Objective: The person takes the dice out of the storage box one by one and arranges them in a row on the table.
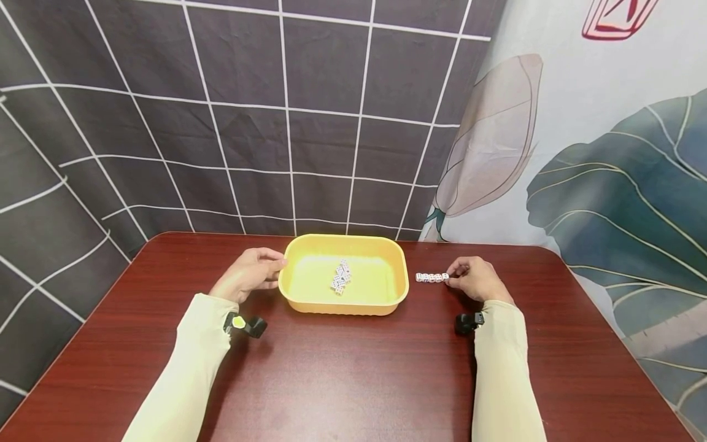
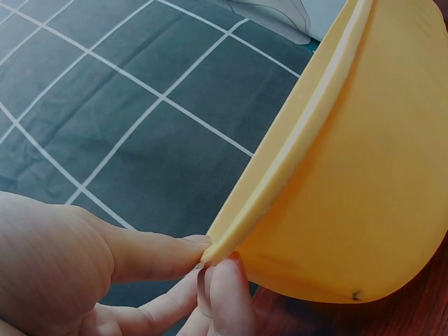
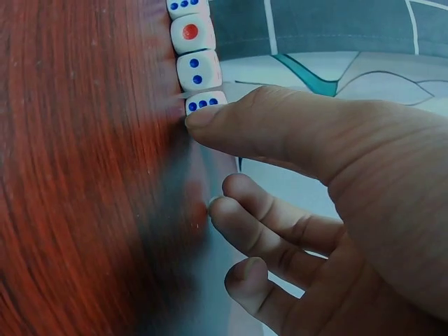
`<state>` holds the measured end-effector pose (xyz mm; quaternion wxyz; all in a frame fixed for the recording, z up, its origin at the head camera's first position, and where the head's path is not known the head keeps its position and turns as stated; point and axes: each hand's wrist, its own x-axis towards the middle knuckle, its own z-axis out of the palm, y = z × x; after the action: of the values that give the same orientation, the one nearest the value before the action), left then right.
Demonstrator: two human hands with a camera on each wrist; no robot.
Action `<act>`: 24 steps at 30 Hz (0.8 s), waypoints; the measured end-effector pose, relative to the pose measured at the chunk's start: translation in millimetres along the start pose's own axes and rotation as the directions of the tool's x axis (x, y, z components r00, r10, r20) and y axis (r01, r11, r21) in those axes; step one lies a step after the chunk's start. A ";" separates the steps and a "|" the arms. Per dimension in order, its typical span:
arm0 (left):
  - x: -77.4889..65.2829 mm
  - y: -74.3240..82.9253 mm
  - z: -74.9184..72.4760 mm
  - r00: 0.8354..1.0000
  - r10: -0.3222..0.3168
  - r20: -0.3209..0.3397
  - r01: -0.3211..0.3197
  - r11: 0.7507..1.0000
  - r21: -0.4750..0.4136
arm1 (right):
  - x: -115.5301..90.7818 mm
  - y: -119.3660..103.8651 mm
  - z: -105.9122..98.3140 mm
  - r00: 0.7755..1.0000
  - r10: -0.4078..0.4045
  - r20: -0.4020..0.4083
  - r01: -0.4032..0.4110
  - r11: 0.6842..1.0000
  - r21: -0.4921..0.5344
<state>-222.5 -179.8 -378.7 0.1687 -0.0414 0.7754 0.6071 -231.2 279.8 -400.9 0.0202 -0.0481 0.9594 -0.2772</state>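
Observation:
A yellow plastic basin [image 1: 343, 307] stands at the back middle of the table, a loose pile of white dice [image 1: 340, 277] on its floor. At its left end, my left hand [image 1: 251, 273] pinches the rim [image 2: 280, 168] between thumb and fingers. Right of the basin runs a straight row of several white dice [image 1: 432, 277], touching side by side. My right hand [image 1: 476, 279] holds the end die [image 3: 203, 103] at the row's right end. The thumb covers part of that die in the right wrist view, and the index finger is hidden behind it.
The dark red wooden table [image 1: 353, 368] ends at a back edge close behind the basin. Beyond it hang a dark gridded cloth [image 1: 326, 147] and a white cloth with leaf patterns [image 1: 618, 184]. Each wrist wears a small black camera.

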 end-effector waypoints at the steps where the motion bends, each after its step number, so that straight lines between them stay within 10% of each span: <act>1: 0.0 0.0 0.0 1.000 -0.001 0.000 0.001 1.000 0.000 | 0.1 -0.1 0.2 1.000 0.000 0.001 0.000 1.000 0.000; 24: 0.1 1.0 0.5 1.000 -0.006 -0.006 0.006 1.000 0.002 | -2.9 -16.8 -14.2 0.999 -0.039 -0.024 0.039 0.999 -0.019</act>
<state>-222.8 -179.0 -378.0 0.1683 -0.0456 0.7765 0.6055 -227.9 273.5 -379.9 0.0027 -0.0637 0.9610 -0.2692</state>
